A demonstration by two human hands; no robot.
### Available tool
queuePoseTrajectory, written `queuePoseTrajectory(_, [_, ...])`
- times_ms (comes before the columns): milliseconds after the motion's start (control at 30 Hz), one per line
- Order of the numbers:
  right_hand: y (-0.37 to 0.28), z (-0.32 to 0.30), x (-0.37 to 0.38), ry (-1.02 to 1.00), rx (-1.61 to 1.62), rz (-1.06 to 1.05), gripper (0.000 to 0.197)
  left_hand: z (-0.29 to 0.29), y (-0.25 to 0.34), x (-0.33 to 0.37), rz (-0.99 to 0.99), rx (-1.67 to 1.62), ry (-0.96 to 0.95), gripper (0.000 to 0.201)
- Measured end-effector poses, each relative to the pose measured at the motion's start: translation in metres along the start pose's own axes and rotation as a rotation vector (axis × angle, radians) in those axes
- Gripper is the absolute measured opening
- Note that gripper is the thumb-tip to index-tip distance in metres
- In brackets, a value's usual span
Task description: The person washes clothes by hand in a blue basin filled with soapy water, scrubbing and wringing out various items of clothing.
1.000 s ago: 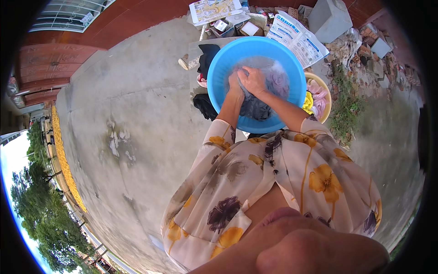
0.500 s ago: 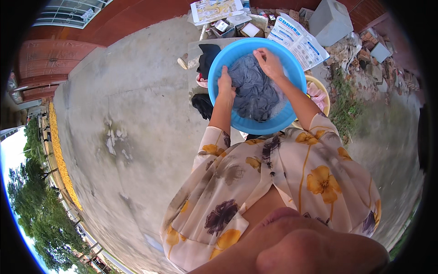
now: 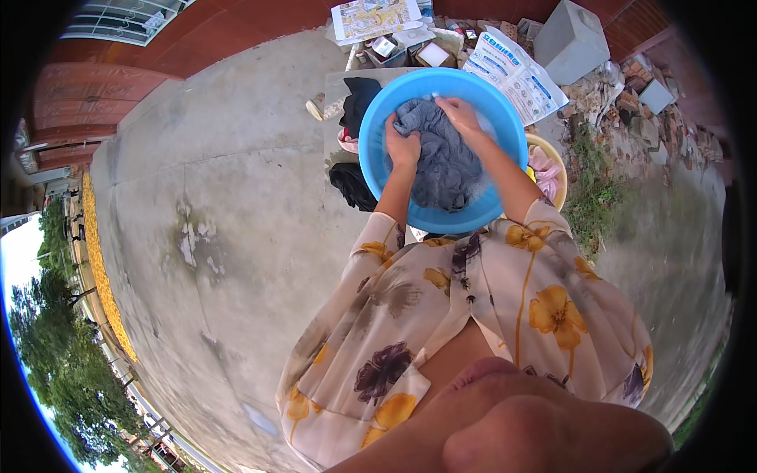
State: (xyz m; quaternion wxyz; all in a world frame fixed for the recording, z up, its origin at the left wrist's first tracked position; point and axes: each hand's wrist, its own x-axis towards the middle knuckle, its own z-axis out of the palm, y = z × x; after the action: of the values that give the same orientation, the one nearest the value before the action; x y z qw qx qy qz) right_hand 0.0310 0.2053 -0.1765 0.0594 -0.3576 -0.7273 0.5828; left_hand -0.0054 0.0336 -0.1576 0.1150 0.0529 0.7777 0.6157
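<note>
A wet grey-blue garment (image 3: 447, 169) lies bunched in a round blue basin (image 3: 511, 102), with some pale suds around it. My left hand (image 3: 403, 145) is closed on the garment's far left part, thumb upward. At its far edge my right hand (image 3: 460, 116) is closed too, fingers bent onto the fabric. Part of the cloth is raised between the hands. The fingertips are partly hidden by the folds.
A cream basin (image 3: 563, 175) with pink cloth stands right of the blue one. Dark clothes (image 3: 352, 186) lie to its left. Beyond are a printed bag (image 3: 516, 77), a pale block (image 3: 569, 41), boxes and brick rubble (image 3: 643, 118). Concrete floor (image 3: 236, 173) extends left.
My left hand has moved in from the basin's rim and onto the garment. The right hand has come slightly nearer me, and the cloth's far part is gathered between both hands.
</note>
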Motion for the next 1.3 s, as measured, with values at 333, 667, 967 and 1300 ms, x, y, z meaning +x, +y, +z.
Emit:
queuePoseTrajectory(333, [-0.012,0.017,-0.009,0.11,-0.402,-0.174,0.048,-0.007,-0.008,0.013,-0.706,-0.458,-0.002,0.053])
queuePoseTrajectory(667, [-0.056,0.07,-0.095,0.085,-0.189,-0.551,0.029,-0.004,-0.068,0.02,-0.604,-1.07,-0.204,0.04])
queuePoseTrajectory(967, [-0.062,0.071,-0.097,0.12,-0.086,-0.591,0.023,-0.013,-0.041,0.015,-0.567,-0.771,-0.092,0.041])
queuePoseTrajectory(1300, [-0.054,0.062,-0.067,0.147,-0.077,-0.543,0.022,0.001,-0.002,0.006,-0.572,-0.681,-0.115,0.033])
